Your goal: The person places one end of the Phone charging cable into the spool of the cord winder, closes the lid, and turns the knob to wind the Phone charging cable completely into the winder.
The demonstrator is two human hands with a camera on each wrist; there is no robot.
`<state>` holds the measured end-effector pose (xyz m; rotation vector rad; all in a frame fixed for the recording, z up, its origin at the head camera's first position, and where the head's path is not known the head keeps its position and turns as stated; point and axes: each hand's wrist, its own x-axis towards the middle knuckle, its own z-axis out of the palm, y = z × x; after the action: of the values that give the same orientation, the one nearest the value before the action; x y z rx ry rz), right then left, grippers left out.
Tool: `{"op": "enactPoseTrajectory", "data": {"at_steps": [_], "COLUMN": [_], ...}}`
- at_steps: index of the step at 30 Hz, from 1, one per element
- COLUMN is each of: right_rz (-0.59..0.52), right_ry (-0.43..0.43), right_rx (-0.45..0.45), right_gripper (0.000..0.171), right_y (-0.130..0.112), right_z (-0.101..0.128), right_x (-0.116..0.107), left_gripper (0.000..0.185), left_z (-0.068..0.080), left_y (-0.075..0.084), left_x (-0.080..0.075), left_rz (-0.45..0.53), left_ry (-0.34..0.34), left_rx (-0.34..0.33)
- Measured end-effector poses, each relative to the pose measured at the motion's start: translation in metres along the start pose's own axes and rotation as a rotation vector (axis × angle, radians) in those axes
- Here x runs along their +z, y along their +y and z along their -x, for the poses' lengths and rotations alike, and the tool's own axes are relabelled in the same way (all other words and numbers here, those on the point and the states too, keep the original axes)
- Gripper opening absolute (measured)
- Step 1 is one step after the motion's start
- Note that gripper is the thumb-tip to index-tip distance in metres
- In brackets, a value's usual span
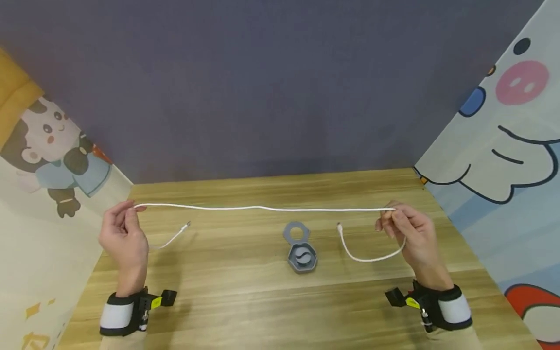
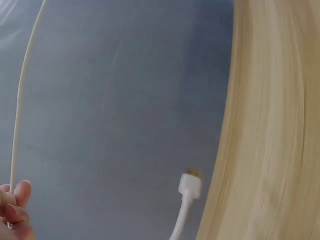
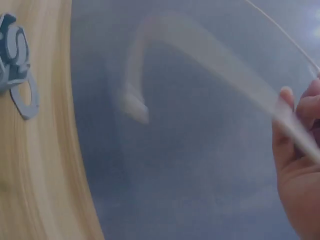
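Note:
A white USB cable (image 1: 262,208) stretches nearly straight between both hands above the wooden table. At the left, my left hand (image 1: 124,236) pinches it between thumb and fingers, and a short end with a metal-tipped plug (image 2: 190,183) dangles beside that hand. My right hand (image 1: 413,233) pinches the other side of the cable. From there the loose end bends down in a curve to a small white connector (image 1: 339,226), blurred in the right wrist view. Between the hands, a grey hexagonal holder (image 1: 302,266) with a ring-shaped flap (image 1: 287,233) lies on the table.
The wooden table (image 1: 236,311) ends at a dark grey upright panel (image 1: 271,97) behind. Side walls with cartoon prints stand at the left (image 1: 52,233) and right (image 1: 494,223). Each wrist wears a strap with a small camera.

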<state>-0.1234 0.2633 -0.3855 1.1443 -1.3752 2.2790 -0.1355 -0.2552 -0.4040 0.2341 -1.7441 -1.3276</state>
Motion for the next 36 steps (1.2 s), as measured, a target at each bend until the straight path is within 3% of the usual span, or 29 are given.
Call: {"op": "enactPoseTrajectory", "data": {"at_steps": [6,13,24,32,36], "right_rz": [0.124,0.222,0.207,0.208,0.211], "right_ry": [0.063,0.142,0.178,0.181,0.197], "right_rx": [0.045,0.064,0.041,0.018,0.011], "right_gripper": [0.031,0.029,0.028,0.025,0.024], "right_y": [-0.003,-0.002,-0.001,-0.001,-0.002], "right_z": [0.005,0.008,0.011,0.013,0.015], "right_x": [-0.004,-0.009,-0.024,-0.034,-0.039], "left_gripper": [0.020,0.019,0.020,0.018,0.017], "left_z": [0.004,0.005,0.001,0.005,0.005], "left_y": [-0.002,-0.006,-0.014,-0.003,-0.006], "left_x": [-0.001,0.000,-0.001,-0.001,-0.002], "left_rz": [-0.018,-0.013,-0.055,-0.095,-0.105], "left_ry": [-0.024,0.002,0.043,0.061,0.067], "left_rx": [-0.042,-0.050,-0.076,-0.098,-0.109]}}
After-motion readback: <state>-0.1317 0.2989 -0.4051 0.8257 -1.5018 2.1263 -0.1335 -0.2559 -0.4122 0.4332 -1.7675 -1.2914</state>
